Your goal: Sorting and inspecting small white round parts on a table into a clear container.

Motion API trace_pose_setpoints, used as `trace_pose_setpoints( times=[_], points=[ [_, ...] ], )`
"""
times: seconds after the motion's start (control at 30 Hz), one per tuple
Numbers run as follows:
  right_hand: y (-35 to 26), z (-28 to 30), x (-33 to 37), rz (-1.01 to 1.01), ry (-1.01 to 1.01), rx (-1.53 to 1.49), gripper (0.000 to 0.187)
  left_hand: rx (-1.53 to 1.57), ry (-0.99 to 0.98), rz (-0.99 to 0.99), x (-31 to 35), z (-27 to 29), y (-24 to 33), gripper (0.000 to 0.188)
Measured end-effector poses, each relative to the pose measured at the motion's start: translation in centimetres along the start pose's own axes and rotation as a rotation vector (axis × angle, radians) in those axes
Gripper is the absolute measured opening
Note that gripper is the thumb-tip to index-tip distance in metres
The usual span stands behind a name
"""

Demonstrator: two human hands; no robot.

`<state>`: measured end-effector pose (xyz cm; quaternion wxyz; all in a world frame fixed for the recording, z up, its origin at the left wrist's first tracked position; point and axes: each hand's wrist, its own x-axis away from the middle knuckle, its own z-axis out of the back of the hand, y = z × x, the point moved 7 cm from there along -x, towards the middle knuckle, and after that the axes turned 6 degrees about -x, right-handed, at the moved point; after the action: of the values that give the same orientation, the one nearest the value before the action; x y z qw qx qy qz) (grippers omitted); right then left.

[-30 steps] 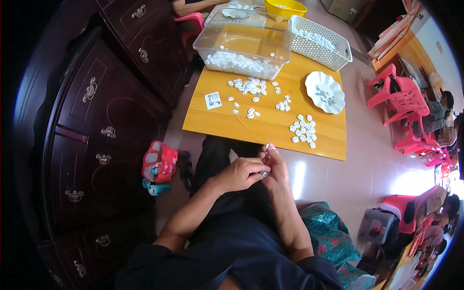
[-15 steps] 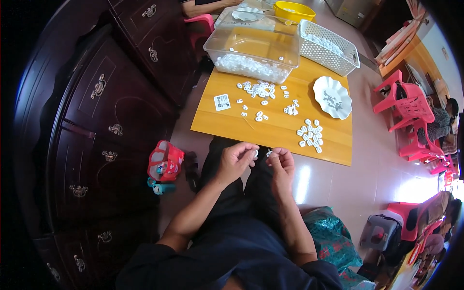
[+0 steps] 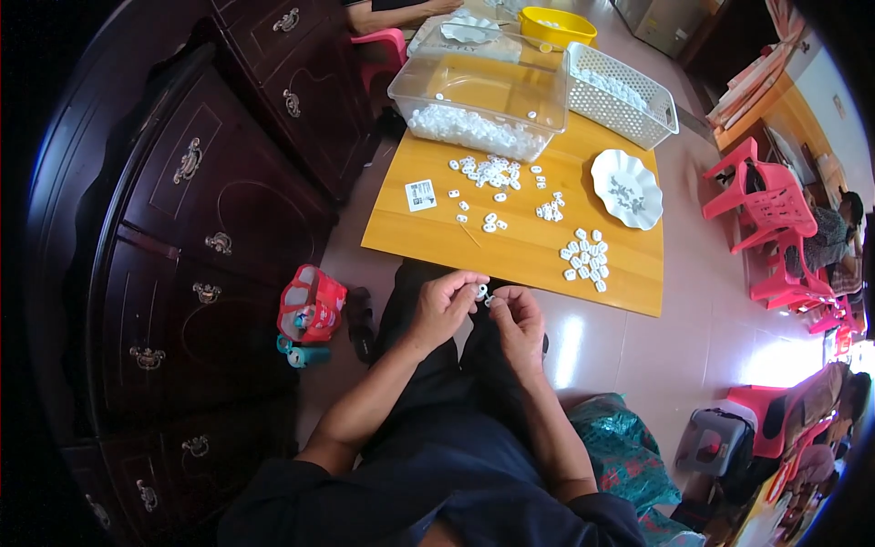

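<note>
Just off the near edge of the table, above my lap, my left hand (image 3: 448, 305) pinches a small white plastic piece (image 3: 481, 291) between thumb and fingers. My right hand (image 3: 519, 326) is closed on a second small piece (image 3: 490, 301), pale and partly hidden by the fingertips. The two pieces meet or nearly meet; I cannot tell whether they are joined. On the wooden table (image 3: 428, 239) beyond lie several loose white two-holed pieces (image 3: 492, 171) in a pile, with a smaller heap (image 3: 550, 211) and a spread group (image 3: 586, 260) to the right.
A clear plastic bin (image 3: 478, 109) of white pieces stands at the back, beside a white perforated basket (image 3: 624, 100) and a yellow basin (image 3: 558, 25). A scalloped white plate (image 3: 627, 189) sits at the right. A printed card (image 3: 420, 195) and a thin stick (image 3: 470, 236) lie nearer.
My right hand has moved left, bringing its piece up to the one in my left hand. My left hand has stayed almost still.
</note>
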<state>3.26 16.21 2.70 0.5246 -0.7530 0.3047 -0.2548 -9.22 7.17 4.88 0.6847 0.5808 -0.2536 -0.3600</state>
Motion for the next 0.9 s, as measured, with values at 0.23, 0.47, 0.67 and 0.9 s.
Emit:
trace_pose_setpoints(
  times=[0.23, 0.47, 0.67, 0.9],
  points=[
    [0.1, 1.0, -0.1, -0.017, 0.152, -0.189, 0.008, 0.003, 0.088, -0.074, 0.1, -0.1, 0.9, 0.017],
    [1.4, 1.7, -1.2, -0.137, 0.308, -0.704, 0.01, -0.02, -0.03, -0.064, 1.5, -3.9, 1.3, 0.012],
    [1.7, 2.3, -1.2, -0.182, 0.352, -0.722, 0.01, -0.07, -0.08, -0.185, 2.3, -5.1, 1.6, 0.01],
    [0.7, 1.6, -1.2, -0.185, 0.284, -0.675, 0.01, -0.073, -0.171, -0.147, 2.3, -5.0, 2.0, 0.014]
  ],
)
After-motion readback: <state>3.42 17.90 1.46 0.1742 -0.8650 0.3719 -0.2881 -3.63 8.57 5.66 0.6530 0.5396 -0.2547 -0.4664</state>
